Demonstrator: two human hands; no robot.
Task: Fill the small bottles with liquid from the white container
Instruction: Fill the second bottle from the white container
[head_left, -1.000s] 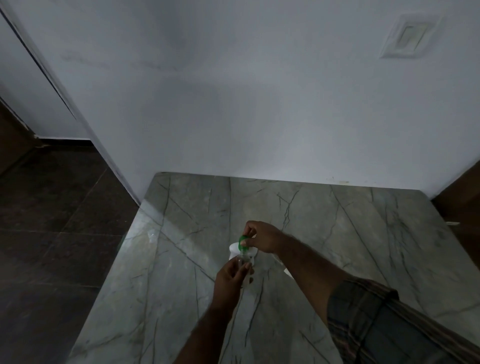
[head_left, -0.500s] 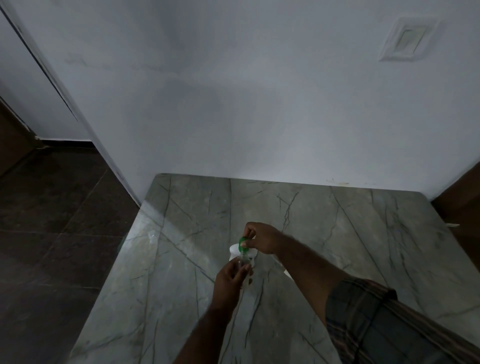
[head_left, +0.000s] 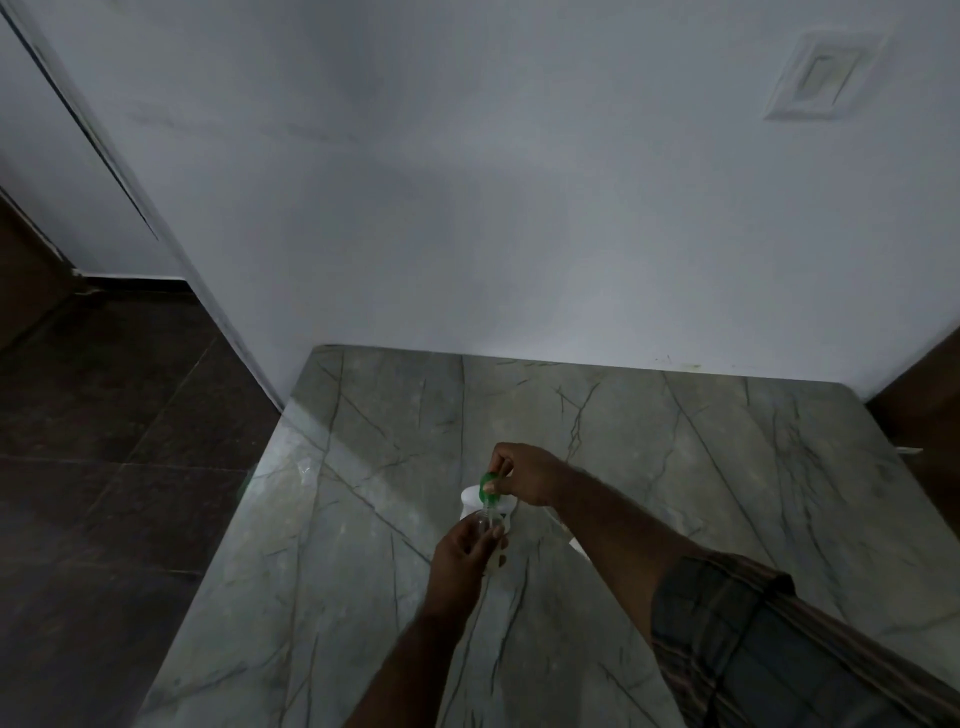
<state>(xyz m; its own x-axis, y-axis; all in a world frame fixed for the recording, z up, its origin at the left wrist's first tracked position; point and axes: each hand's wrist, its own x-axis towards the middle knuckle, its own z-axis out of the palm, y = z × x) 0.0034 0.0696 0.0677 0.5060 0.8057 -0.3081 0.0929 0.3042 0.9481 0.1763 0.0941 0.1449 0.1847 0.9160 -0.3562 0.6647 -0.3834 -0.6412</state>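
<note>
A small clear bottle (head_left: 489, 522) is held upright over the counter (head_left: 727, 493), about midway between its far and near edges and nearer the left edge than the right. It is gripped round its body by the curled fingers of the left hand (head_left: 462, 551). Just above its mouth a green piece (head_left: 487, 480) is pinched between the thumb and fingertips of the right hand (head_left: 524, 475). A thin pale stem appears to run down from it toward the bottle's neck; whether it is a dropper, a pump or a cap cannot be told. The white container (head_left: 469, 501) is seen just behind the bottle, partly hidden by both hands.

The filling of this bottle is judged to be the step in hand; how much liquid it holds cannot be made out. For the next move the stem would need to be centred over the narrow mouth and the bottle held level, so that nothing is spilled. A second white object (head_left: 577, 546) is glimpsed under the right forearm, and a striped sleeve (head_left: 753, 649) covers the arm.
</note>
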